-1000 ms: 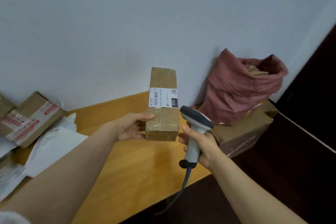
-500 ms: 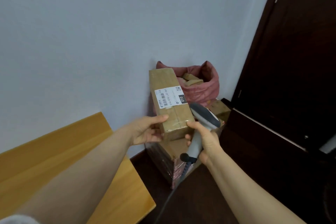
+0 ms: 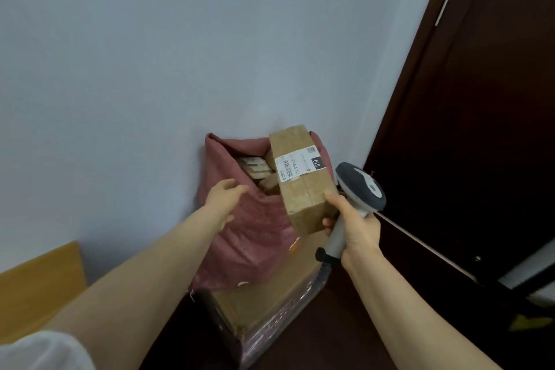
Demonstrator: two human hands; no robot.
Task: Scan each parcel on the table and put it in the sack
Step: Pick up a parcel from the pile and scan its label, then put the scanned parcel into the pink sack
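A long brown cardboard parcel (image 3: 303, 189) with a white barcode label marked 010 hangs tilted over the open mouth of the red sack (image 3: 252, 237). My right hand (image 3: 357, 228) grips the grey handheld scanner (image 3: 360, 186) and pinches the parcel's lower end with thumb and fingertips. My left hand (image 3: 223, 201) is off the parcel, fingers apart, at the sack's front rim. Other brown parcels (image 3: 255, 167) lie inside the sack.
The sack stands on a large taped cardboard box (image 3: 270, 294) on the floor against the pale wall. The wooden table (image 3: 39, 282) shows only its corner at the lower left. A dark door (image 3: 480, 129) fills the right side.
The view has swung right, away from the table toward the sack. My left hand has let go of the parcel, which my right hand now holds over the sack's mouth.
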